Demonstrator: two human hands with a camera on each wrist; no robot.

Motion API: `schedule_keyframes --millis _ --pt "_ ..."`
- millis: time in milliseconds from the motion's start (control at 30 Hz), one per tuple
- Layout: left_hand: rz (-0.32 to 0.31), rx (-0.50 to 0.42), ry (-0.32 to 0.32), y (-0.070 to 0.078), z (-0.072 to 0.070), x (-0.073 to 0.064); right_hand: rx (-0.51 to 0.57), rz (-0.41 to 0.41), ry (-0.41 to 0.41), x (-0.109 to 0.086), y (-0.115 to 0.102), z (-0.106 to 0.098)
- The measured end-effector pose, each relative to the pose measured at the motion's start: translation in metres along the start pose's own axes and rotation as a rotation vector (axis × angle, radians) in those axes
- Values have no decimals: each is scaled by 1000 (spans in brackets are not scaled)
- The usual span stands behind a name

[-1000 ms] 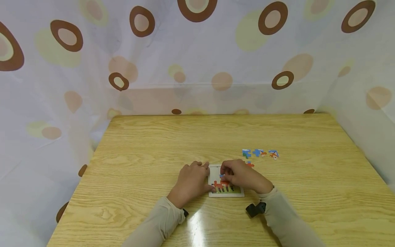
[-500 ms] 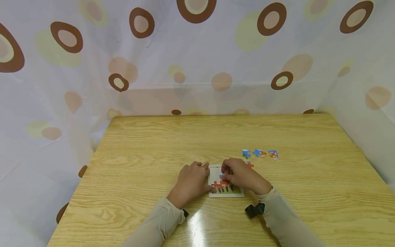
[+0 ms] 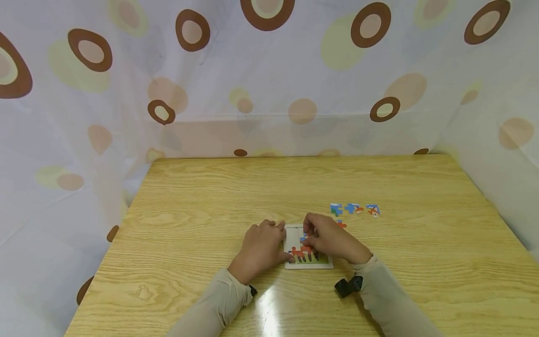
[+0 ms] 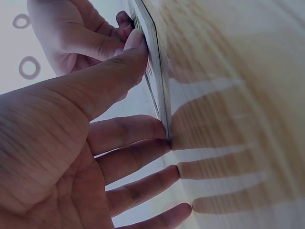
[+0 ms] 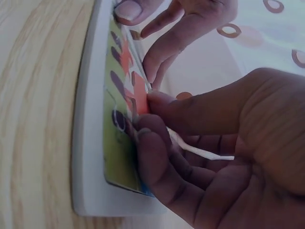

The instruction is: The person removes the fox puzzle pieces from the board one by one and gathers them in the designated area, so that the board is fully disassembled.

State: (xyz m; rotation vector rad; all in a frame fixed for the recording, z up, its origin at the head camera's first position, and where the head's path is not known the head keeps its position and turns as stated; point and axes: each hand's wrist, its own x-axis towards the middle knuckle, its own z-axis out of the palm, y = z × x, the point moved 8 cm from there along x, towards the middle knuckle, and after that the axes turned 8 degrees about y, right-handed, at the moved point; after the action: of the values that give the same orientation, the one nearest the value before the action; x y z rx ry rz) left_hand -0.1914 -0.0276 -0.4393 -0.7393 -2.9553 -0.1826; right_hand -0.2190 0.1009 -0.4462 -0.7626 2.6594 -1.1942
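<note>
A small white-framed jigsaw puzzle tray lies on the table between my hands, its lower rows filled with pieces showing red legs on green grass. My left hand rests at the tray's left edge. In the left wrist view the thumb presses on the tray's face, with the fingers stretched out and their tips on the table. Over the tray's right part, my right hand pinches a red and blue puzzle piece between thumb and fingers, low against the filled rows. The fingers cover much of this piece.
Several loose puzzle pieces lie beyond my right hand: a blue-green one, a blue one with orange, a fox-face one and a red one. A patterned curtain hangs around the wooden table.
My right hand shifts slightly with the puzzle piece, its fingers rising a little farther up the tray. The left hand and the loose pieces stay where they were.
</note>
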Motion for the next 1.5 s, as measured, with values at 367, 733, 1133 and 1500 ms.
schedule_keyframes --millis 367,733,1133,1500 --pt "5 11 1 1 1 1 240 67 -46 -3 12 -5" --pt "7 18 -25 1 2 0 270 176 -4 -14 40 -55" --pt "-5 -45 23 0 -5 -3 166 290 43 -31 73 -96" --pt "-132 -21 -80 -23 -15 -9 18 290 93 -34 86 -97"
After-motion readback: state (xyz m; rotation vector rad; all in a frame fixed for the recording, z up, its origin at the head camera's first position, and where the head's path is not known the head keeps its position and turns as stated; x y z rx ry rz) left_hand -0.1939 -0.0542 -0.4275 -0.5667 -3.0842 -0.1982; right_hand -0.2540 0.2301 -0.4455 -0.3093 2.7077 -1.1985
